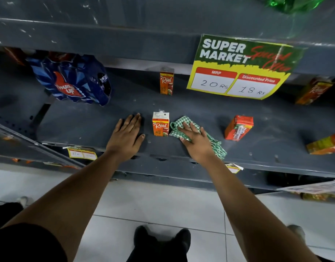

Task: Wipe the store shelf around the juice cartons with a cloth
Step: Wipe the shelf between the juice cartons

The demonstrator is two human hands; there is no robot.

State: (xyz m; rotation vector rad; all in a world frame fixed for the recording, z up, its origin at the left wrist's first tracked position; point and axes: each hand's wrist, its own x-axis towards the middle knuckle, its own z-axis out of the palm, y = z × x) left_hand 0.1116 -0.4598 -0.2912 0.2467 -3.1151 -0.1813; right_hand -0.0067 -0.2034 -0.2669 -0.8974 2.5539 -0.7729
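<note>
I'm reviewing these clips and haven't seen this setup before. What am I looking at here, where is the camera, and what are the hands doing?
There is no machine: a person wears one wide-angle camera on the head, looking down at their own arms, so the picture bends at the edges. They stand before a grey store shelf. The left hand lies flat and empty on it. The right hand presses a green checked cloth onto the shelf, right beside an upright juice carton. Another carton stands further back, and a red one sits tilted to the right. A blue pack of bottles and a price sign are behind.
</note>
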